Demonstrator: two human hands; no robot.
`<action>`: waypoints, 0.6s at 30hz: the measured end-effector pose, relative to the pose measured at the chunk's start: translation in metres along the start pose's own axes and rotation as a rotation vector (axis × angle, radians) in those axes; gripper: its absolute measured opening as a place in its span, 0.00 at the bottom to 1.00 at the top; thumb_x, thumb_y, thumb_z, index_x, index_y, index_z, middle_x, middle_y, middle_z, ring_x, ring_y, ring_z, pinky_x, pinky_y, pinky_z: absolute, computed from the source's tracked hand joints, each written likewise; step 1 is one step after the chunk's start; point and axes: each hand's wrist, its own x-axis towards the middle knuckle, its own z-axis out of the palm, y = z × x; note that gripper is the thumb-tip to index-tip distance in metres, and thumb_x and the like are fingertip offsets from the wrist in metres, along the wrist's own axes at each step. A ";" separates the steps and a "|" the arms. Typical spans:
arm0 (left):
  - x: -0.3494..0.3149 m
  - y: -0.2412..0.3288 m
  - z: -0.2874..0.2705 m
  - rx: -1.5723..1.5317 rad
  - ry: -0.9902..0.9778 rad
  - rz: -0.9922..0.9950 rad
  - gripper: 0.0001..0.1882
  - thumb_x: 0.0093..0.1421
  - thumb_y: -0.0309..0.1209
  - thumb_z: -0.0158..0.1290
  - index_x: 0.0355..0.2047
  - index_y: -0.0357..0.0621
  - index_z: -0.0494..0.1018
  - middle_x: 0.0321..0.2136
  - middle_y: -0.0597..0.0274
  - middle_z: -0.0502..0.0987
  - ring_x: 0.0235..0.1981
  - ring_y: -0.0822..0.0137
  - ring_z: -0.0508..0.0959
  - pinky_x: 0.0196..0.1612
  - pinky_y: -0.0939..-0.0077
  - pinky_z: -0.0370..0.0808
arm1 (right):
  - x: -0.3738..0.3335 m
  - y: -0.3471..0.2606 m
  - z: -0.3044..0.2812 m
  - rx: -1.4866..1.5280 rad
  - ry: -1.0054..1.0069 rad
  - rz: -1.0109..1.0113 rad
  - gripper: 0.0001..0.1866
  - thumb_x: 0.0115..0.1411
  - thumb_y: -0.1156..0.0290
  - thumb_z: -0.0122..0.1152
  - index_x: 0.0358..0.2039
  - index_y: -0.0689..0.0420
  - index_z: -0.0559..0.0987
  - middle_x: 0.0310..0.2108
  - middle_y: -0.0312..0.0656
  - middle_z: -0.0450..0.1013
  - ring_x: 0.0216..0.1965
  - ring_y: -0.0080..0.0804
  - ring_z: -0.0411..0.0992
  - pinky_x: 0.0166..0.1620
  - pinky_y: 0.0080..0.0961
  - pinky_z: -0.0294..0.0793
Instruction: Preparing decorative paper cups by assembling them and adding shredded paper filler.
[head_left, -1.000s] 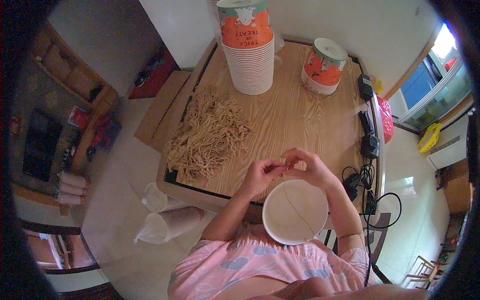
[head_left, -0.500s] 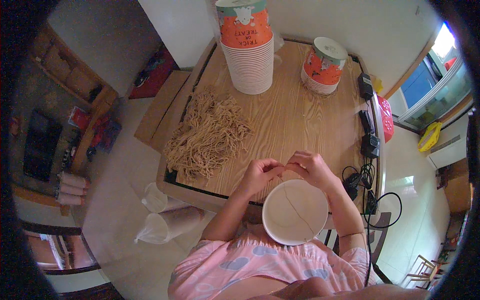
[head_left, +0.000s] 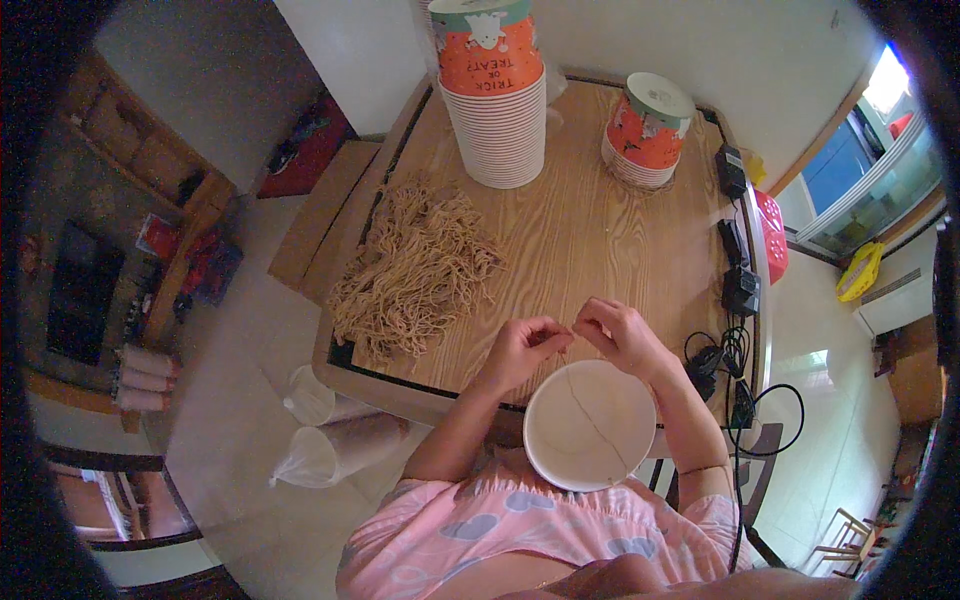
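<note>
A white round paper bucket (head_left: 560, 440) rests against my lap at the table's near edge, its open mouth facing up. A thin tan string (head_left: 592, 415) runs across the mouth from the near rim to the far rim, just below my fingers. Above that far rim my left hand (head_left: 525, 350) is closed in a pinch on the string. My right hand (head_left: 622, 335) pinches close beside it, fingertips almost meeting the left ones; the bit of string between them is too small to see well. Left of my hands lies a loose heap of tan strings (head_left: 415, 270).
A tall stack of upside-down orange and white paper buckets (head_left: 503, 135) stands at the table's far side, with a shorter stack (head_left: 648, 140) to its right. Black power adapters (head_left: 740, 290) and coiled cables (head_left: 735, 350) line the right edge. Plastic-wrapped rolls (head_left: 340, 450) lie at lower left.
My right hand has shifted slightly up and its fingers have drawn in a little. The left hand and the bucket stay almost where they were.
</note>
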 end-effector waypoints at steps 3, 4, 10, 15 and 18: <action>-0.001 0.001 0.000 0.009 0.008 0.020 0.05 0.55 0.27 0.54 0.30 0.37 0.75 0.24 0.67 0.77 0.27 0.79 0.75 0.32 0.83 0.72 | 0.000 -0.002 -0.002 0.016 -0.006 0.020 0.06 0.54 0.72 0.54 0.28 0.61 0.71 0.26 0.47 0.68 0.31 0.48 0.68 0.35 0.37 0.68; -0.001 0.001 0.000 0.009 0.008 0.020 0.05 0.55 0.27 0.54 0.30 0.37 0.75 0.24 0.67 0.77 0.27 0.79 0.75 0.32 0.83 0.72 | 0.000 -0.002 -0.002 0.017 -0.006 0.020 0.06 0.54 0.72 0.54 0.28 0.61 0.71 0.26 0.47 0.68 0.31 0.48 0.68 0.35 0.37 0.68; -0.010 0.003 0.003 0.156 0.163 0.196 0.07 0.55 0.26 0.54 0.34 0.39 0.72 0.26 0.66 0.74 0.26 0.76 0.73 0.30 0.82 0.71 | -0.011 -0.008 0.009 -0.169 0.022 0.018 0.05 0.53 0.73 0.56 0.27 0.59 0.70 0.23 0.44 0.70 0.28 0.43 0.70 0.32 0.32 0.68; -0.059 0.047 0.006 0.110 -0.186 0.217 0.05 0.55 0.26 0.53 0.31 0.41 0.70 0.28 0.65 0.72 0.29 0.76 0.71 0.34 0.80 0.69 | -0.025 -0.007 0.004 -0.352 0.088 0.047 0.05 0.56 0.68 0.52 0.31 0.54 0.69 0.21 0.43 0.71 0.26 0.45 0.71 0.34 0.39 0.69; -0.074 0.051 0.003 0.052 -0.364 0.120 0.06 0.56 0.26 0.51 0.35 0.40 0.68 0.40 0.59 0.71 0.43 0.71 0.71 0.48 0.76 0.66 | -0.030 -0.009 -0.002 -0.393 0.153 0.140 0.05 0.57 0.67 0.51 0.32 0.52 0.69 0.20 0.43 0.72 0.22 0.46 0.71 0.29 0.40 0.69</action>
